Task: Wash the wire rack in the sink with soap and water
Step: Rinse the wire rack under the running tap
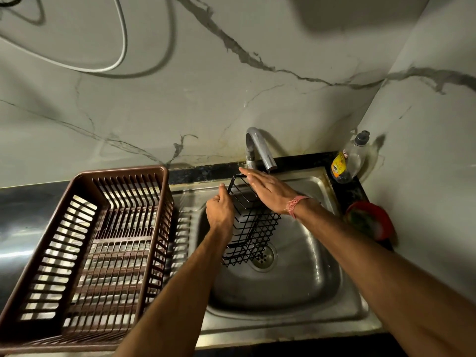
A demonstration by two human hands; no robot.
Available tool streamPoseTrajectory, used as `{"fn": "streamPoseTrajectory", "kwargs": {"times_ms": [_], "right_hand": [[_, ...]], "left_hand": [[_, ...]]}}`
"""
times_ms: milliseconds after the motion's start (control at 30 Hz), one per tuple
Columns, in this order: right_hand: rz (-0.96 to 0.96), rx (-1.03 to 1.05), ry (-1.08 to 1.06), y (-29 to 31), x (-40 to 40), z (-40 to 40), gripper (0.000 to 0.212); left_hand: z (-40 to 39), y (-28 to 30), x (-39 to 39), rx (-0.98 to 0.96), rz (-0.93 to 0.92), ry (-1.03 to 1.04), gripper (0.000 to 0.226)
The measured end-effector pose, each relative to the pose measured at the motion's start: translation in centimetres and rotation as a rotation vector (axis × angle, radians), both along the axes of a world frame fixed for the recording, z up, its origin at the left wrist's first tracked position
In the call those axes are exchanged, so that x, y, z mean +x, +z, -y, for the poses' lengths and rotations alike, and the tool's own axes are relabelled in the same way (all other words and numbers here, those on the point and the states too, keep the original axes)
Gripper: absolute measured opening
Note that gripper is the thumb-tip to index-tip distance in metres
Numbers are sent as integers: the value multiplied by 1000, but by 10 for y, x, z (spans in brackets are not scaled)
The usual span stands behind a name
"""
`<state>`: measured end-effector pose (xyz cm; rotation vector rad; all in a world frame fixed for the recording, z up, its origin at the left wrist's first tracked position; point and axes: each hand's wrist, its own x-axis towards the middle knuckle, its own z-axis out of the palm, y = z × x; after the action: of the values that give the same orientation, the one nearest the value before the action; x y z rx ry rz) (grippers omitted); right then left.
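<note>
The wire rack (pixel 251 222) stands tilted over the sink (pixel 296 300), long axis running near-to-far. Left hand (pixel 219 211) grips its left edge, while the right hand (pixel 268 190) lies flat, fingers straight, across the far top, so the right looks best placed to rub it.

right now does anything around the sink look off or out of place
Nothing spilled or broken. The wire rack hangs tilted over the sink, gripped by the left hand; the soap bottle leans against the corner wall.

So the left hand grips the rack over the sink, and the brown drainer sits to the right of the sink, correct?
Not quite. The head view shows the drainer to the left of the sink, not the right. The rest stands: the left hand grips the rack over the sink.
</note>
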<state>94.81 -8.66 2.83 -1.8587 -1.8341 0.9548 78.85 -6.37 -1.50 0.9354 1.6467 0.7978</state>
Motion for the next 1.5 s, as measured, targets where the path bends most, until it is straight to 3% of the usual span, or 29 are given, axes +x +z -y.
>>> {"fn": "streamPoseTrajectory", "kwargs": {"times_ms": [133, 300, 400, 467, 567, 633, 767, 867, 1033, 1267, 1333, 1500], "right_hand": [[-26, -196, -241, 12, 13, 4, 67], [-63, -149, -160, 29, -1, 6, 57], [-117, -206, -97, 81, -14, 18, 64], [-167, -95, -188, 52, -8, 16, 52], [-164, -114, -291, 11, -4, -14, 70], [-146, -108, -330, 11, 1, -13, 67], [-51, -82, -251, 10, 2, -7, 71], [-33, -15, -224, 7, 1, -6, 59], [-118, 92, -193, 6, 2, -8, 50], [-104, -110, -363, -2, 15, -13, 45], [-28, -102, -264, -1, 6, -10, 51], [-126, 110, -9, -5, -6, 0, 48]], "left_hand": [[-7, -2, -3, -54, 9, 30, 54], [-3, -3, 4, -38, -45, -22, 51], [-2, 1, 6, -7, -42, -72, 49], [-4, 2, 4, -16, -28, -86, 46], [-7, 1, 2, -41, 33, -68, 42], [-9, -2, 1, -46, 54, -57, 43], [-7, 3, 1, -23, 13, -60, 43], [-7, 3, 1, -49, 40, -41, 44], [-9, 3, 3, -67, 89, -29, 44], [-10, 3, 6, -54, 54, -2, 36], [-11, -2, 9, -32, 3, 20, 39], [-12, -7, 14, 16, -99, -9, 47]]}}
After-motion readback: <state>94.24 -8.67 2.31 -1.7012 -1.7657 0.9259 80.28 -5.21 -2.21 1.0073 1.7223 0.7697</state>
